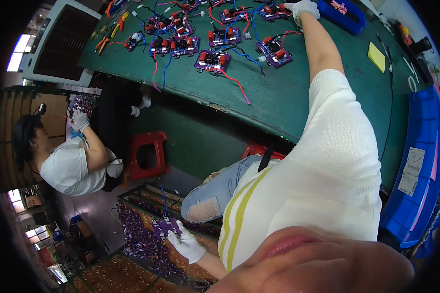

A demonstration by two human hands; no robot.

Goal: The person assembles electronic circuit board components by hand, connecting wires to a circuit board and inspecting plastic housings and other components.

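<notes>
Low on the left, my gloved left hand (pixel 188 245) is closed on the edge of a purple circuit board (pixel 165 226), with a blue wire rising from it. Just under and beside it lies a dense heap of purple boards and wires (pixel 144 244). My right arm reaches far across the green table (pixel 278 105). At its end, my gloved right hand (pixel 304 10) is beside a circuit board with red components (pixel 274 11); the top of the picture hides most of its fingers. Several similar boards, such as a wired circuit board (pixel 212 60), lie to its left with red and blue leads.
A blue bin (pixel 344 18) stands right of my right hand, near a yellow pad (pixel 376 57). Pliers (pixel 113 31) lie at the table's far left, by a framed grille unit (pixel 58 44). A co-worker (pixel 71 163) sits left, near a red stool (pixel 149 155). Another blue bin (pixel 415 168) is at right.
</notes>
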